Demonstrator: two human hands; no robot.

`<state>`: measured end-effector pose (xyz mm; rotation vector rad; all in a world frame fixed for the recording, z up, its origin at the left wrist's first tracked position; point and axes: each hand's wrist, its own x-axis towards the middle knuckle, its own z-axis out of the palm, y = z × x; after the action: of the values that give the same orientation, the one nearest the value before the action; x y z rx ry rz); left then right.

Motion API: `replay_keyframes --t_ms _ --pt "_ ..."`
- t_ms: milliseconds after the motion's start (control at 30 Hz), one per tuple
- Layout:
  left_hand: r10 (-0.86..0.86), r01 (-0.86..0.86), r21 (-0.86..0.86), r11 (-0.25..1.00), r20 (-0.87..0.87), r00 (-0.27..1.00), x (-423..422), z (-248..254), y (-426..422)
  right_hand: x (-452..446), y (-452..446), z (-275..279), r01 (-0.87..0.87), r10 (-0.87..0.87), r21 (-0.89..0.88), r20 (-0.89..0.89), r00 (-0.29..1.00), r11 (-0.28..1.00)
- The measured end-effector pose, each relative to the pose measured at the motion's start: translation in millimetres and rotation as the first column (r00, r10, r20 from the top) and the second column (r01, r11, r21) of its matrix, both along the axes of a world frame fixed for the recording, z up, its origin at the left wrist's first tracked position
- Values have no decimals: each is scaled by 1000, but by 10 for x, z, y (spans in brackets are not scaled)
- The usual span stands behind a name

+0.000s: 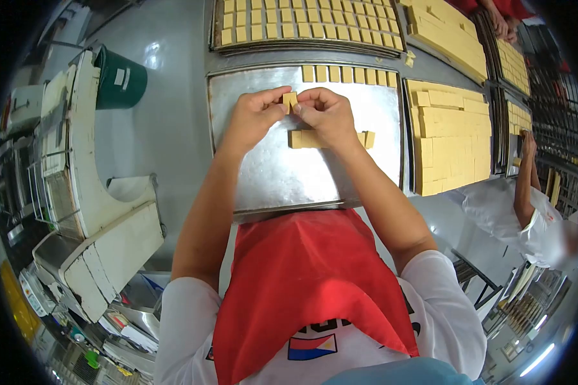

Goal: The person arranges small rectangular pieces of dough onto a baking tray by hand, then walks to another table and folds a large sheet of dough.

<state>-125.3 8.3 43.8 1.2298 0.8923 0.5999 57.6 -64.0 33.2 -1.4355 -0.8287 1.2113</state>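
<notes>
Head view: left hand (258, 117) and right hand (327, 115) meet above a metal tray (257, 183), thumbs and fingertips of both pinching a small yellow block (289, 99) between them — possibly two pieces, as a dark line on its face is too small to resolve. A spaced row of cut blocks (347, 74) lies along the tray's far edge, toward the right corner. Nearer, a yellow strip (308, 139) lies on the tray, partly hidden by the right wrist. Beyond — a filled tray (304, 31); to the right, large yellow slabs (453, 144).
</notes>
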Motion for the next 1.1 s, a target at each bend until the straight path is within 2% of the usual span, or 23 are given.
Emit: replay_keyframes --t_ms 67,100,133,167,200,267,300,367,500,567,667,1100 --pt "-71 124 223 967 -230 970 -33 56 77 12 33 -7 -64 66 -17 119 991 998" --pt "-69 122 224 967 -229 971 -7 35 102 6 58 -19 -66 67 -16 120 990 998" --pt "37 112 378 919 -366 930 81 -1 124 36 89 -43 -56 26 53 452 892 997" --pt "162 125 519 846 -473 866 106 -30 123 25 101 -55 -70 -40 121 727 685 990" --pt "164 123 519 846 -472 866 98 -68 104 28 99 -53 -72 -39 121 728 685 990" --pt "276 136 703 698 -440 854 86 -136 82 68 103 -40 -315 -173 250 952 251 916" --pt "277 135 704 697 -438 855 70 -168 87 73 113 -76 -316 -174 250 953 250 915" --pt "255 179 764 620 -412 875 20 -245 72 77 124 -194 -300 -234 305 939 250 904" --pt "279 101 731 675 -379 882 105 -330 128 26 275 -210 -226 -164 226 951 262 947" --pt "333 85 775 626 -364 870 144 -364 175 9 345 -222 -164 -198 250 940 279 954" --pt "370 51 782 622 -350 861 171 -366 179 -13 360 -230 -138 -199 246 938 284 959" --pt "413 -2 776 631 -334 847 220 -409 209 -13 398 -281 -124 -209 256 929 306 959"
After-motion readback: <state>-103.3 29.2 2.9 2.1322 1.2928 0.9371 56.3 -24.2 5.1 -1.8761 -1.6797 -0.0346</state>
